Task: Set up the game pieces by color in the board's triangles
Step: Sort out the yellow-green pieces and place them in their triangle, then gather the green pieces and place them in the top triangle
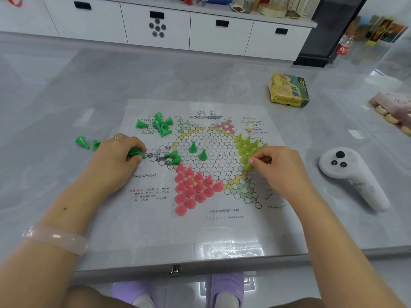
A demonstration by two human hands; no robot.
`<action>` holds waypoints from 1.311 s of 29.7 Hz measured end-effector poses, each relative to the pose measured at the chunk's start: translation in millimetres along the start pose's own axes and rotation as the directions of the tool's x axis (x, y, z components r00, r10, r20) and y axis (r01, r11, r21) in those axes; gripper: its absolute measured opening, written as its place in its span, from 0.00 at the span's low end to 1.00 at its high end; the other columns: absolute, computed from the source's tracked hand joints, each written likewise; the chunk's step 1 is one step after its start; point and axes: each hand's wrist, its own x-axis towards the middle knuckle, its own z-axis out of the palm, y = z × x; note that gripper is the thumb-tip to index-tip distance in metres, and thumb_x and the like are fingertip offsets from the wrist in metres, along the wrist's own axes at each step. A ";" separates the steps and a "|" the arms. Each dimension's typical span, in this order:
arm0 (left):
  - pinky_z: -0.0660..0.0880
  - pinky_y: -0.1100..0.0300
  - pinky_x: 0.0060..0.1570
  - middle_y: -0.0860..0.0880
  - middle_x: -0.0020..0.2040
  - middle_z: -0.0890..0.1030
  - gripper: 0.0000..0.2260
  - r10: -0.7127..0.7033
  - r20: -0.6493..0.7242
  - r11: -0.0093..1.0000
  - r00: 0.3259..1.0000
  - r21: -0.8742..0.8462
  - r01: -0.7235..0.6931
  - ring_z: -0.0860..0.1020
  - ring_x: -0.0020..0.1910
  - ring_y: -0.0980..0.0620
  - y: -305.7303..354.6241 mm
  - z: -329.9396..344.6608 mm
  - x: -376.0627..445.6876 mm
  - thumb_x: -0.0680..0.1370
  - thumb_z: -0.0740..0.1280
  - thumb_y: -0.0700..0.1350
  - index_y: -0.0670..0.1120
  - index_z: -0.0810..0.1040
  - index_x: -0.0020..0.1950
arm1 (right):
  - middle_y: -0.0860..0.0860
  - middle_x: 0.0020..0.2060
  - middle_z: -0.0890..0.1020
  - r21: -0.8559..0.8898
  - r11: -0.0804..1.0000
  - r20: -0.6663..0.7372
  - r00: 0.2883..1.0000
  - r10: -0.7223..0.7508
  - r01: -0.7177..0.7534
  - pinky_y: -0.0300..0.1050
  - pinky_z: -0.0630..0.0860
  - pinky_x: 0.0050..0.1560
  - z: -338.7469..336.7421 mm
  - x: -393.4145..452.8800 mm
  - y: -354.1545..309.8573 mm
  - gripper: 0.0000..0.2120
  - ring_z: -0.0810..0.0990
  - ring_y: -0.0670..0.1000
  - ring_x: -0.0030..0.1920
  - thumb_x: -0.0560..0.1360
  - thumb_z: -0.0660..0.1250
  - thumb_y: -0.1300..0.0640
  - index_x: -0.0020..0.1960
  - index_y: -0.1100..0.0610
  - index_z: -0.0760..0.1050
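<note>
Left hand (117,152) clamps green pieces (135,153) just left of the dark triangle (161,155); right hand (275,162) seemingly pinches a yellow piece (249,166).

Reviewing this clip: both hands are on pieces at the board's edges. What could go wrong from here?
1. The right hand pinches a yellow-green piece beside its packed cluster; a nudge could topple neighbours.
2. The left hand grips several green pieces; its forearm could sweep the standing pink pieces.
</note>
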 end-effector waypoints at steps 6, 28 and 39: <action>0.56 0.67 0.42 0.48 0.46 0.71 0.08 0.010 -0.003 1.000 1.000 0.007 -0.010 0.67 0.43 0.51 -1.1 0.6 0.1 0.74 0.66 0.34 0.41 0.80 0.51 | 0.48 0.38 0.80 0.007 1.000 0.001 1.000 0.007 -0.007 0.28 0.67 0.34 1.2 0.0 0.0 0.06 0.76 0.46 0.37 0.74 0.66 0.58 0.44 0.54 0.81; 0.68 0.64 0.38 0.49 0.36 0.74 0.07 -0.347 -0.083 0.847 0.934 -0.455 0.275 0.73 0.30 0.55 7.8 -4.0 -6.6 0.75 0.64 0.35 0.45 0.79 0.50 | 0.40 0.38 0.78 0.275 0.944 -0.084 0.983 -0.165 0.182 0.26 0.70 0.39 -5.1 -15.2 -39.0 0.08 0.76 0.41 0.39 0.76 0.63 0.59 0.49 0.48 0.77; 0.61 0.68 0.21 0.48 0.31 0.70 0.04 -0.323 0.470 -0.774 0.821 -0.630 0.056 0.66 0.21 0.54 29.6 -27.1 -14.8 0.64 0.60 0.40 0.41 0.70 0.37 | 0.49 0.65 0.64 -0.196 0.809 0.688 0.666 -0.288 0.553 0.41 0.65 0.61 30.4 51.3 -84.1 0.34 0.67 0.48 0.61 0.73 0.67 0.58 0.73 0.44 0.55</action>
